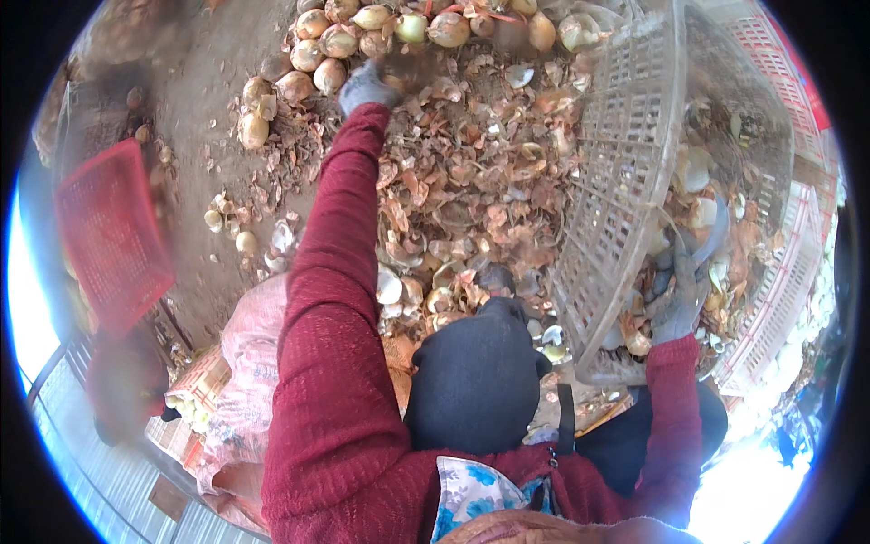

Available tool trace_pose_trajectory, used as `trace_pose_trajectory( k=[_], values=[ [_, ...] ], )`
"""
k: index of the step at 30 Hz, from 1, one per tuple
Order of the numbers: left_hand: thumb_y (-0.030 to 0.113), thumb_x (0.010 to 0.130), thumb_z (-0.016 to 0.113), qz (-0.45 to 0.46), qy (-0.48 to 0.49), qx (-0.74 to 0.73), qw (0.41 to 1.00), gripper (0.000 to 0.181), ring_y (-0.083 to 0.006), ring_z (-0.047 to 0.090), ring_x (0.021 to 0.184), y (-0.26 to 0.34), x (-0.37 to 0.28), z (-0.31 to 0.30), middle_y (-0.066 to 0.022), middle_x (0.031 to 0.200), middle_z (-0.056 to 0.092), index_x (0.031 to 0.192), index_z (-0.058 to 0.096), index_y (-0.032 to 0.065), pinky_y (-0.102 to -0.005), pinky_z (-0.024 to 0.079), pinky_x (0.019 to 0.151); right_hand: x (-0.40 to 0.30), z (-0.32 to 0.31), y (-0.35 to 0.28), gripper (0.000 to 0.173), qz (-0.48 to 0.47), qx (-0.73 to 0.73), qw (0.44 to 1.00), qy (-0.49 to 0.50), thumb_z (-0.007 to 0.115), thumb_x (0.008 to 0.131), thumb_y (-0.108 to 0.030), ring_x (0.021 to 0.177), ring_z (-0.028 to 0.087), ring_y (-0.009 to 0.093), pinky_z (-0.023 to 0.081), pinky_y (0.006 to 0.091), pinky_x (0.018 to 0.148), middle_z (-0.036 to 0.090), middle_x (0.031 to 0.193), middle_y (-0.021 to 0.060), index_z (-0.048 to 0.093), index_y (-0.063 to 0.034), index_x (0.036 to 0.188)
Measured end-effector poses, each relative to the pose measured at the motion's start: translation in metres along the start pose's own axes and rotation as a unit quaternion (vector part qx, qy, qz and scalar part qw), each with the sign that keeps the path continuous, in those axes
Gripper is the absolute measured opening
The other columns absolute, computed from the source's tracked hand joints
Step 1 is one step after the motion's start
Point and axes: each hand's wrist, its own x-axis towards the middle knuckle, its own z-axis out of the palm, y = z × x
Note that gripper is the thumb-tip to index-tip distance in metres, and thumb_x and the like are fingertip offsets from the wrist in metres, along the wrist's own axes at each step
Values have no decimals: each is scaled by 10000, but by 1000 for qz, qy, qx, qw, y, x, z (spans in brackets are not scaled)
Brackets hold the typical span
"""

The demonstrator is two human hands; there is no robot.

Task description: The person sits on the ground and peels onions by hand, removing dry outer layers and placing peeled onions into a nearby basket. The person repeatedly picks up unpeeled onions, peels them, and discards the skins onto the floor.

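My left hand (369, 87), in a grey glove, reaches forward to the edge of a pile of onions (338, 41). Its fingers are blurred beside an onion, and whether it grips one cannot be told. At the right, my right hand (676, 292), also gloved, is inside a tilted plastic crate (612, 156). A curved pale blade (712, 231) extends from its fingers. Peelings and cut onion pieces lie about that hand within the crate.
Onion skins (476, 190) cover the ground between my arms. A red plastic crate (115, 231) is at the left, near a pink mesh sack (255, 340). White-and-red crates (771, 292) stand at the right, with pale onions beyond. Small onions (246, 243) lie on the ground at the left.
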Motion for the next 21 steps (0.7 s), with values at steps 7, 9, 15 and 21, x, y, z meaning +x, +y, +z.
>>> trace_pose_trajectory(
  k=[7, 9, 15, 21],
  values=[
    [61, 646, 637, -39, -158, -402, 901, 350, -186, 620, 832, 64, -140, 1, -99, 1040, 599, 994, 617, 31, -298, 517, 717, 7, -9, 3, 333, 11, -68, 998, 13, 537, 837, -173, 490, 459, 69, 351, 186, 407, 537, 670, 36, 499, -35, 1138],
    [-2, 647, 622, -46, -217, -693, 686, 340, -211, 621, 823, 49, -165, 15, -107, 1010, 601, 987, 608, -4, -323, 531, 700, -8, 3, -13, 338, 21, -104, 994, 7, 548, 833, -179, 483, 457, 70, 358, 190, 405, 540, 677, 35, 498, -47, 1140],
    [49, 679, 598, 93, -357, -784, 500, 587, -274, 588, 890, 100, -239, -47, -139, 1088, 540, 1227, 396, -19, -394, 529, 702, -22, -11, -13, 289, -75, -54, 994, -54, 558, 827, -176, 421, 451, 78, 354, 199, 334, 557, 682, 23, 507, -38, 1076],
    [-85, 568, 650, 252, -353, -608, 665, 707, -221, 539, 1020, 166, -299, -133, -114, 1149, 521, 1230, 414, -8, -337, 458, 857, -89, 11, -48, 338, -14, 147, 969, -200, 580, 811, -133, 436, 503, 51, 408, 185, 340, 587, 749, 12, 462, -25, 1108]
  ],
)
